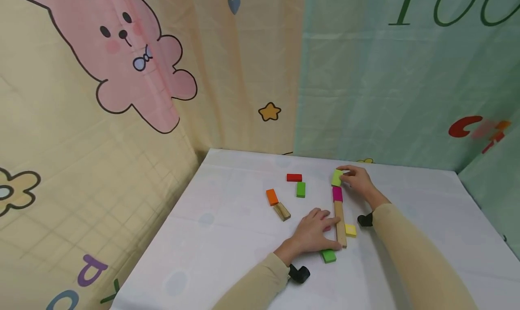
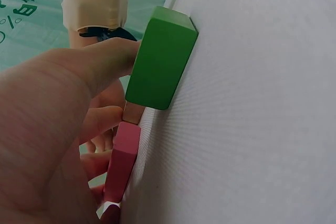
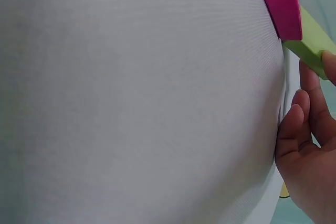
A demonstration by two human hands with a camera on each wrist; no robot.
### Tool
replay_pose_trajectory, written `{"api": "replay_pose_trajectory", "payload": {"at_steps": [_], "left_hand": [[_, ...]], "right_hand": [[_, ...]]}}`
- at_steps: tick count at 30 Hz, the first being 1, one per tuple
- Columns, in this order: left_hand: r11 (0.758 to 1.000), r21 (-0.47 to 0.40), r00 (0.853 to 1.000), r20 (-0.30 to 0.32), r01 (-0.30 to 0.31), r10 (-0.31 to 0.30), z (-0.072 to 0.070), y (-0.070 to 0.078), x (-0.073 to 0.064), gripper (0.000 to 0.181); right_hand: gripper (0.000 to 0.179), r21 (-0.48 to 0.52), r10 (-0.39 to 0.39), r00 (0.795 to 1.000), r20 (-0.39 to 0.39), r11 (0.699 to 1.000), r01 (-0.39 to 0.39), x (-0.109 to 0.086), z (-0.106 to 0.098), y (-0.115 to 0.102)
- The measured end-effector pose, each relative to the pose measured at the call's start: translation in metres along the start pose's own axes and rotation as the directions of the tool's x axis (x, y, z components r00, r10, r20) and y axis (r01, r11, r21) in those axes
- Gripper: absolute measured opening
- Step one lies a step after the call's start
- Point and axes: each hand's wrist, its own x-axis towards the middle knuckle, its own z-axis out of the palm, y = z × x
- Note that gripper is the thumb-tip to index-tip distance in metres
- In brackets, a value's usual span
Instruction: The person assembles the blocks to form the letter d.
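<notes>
Pinching a lime block (image 1: 336, 178) in the right hand (image 1: 359, 179), just beyond a magenta block (image 1: 337, 194); touching a long wooden block (image 1: 340, 231) with the left hand (image 1: 313, 232) uncurled.

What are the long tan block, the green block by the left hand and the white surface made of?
Long tan block: probably unpainted wood, judging by its natural tan colour; grain is too small to confirm.
Green block: perhaps painted wood, possibly plastic; even colour, smooth, fairly matt faces.
White surface: likely matt fabric, given its fine weave-like texture.
</notes>
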Motion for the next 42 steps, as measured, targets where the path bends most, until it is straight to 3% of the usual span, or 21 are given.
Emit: {"api": "replay_pose_trajectory", "payload": {"at_steps": [11,23,42], "left_hand": [[1.000,-0.004,1.000,0.012,0.010,-0.010,0.0008,0.0005,0.0004,0.071],[1.000,0.003,1.000,0.012,0.007,-0.007,-0.0011,0.0011,-0.0015,0.072],[1.000,0.005,1.000,-0.002,-0.006,0.006,0.0013,-0.0012,-0.0024,0.071]], "right_hand": [[0.045,-0.024,0.025,0.997,0.070,0.999,-0.023,0.0012,0.0015,0.0000],[0.046,-0.057,0.046,0.995,0.088,0.998,-0.041,0.0032,0.0028,-0.0019],[0.042,-0.112,-0.014,0.994,0.106,0.993,0.026,0.0040,0.0027,-0.0018]]}}
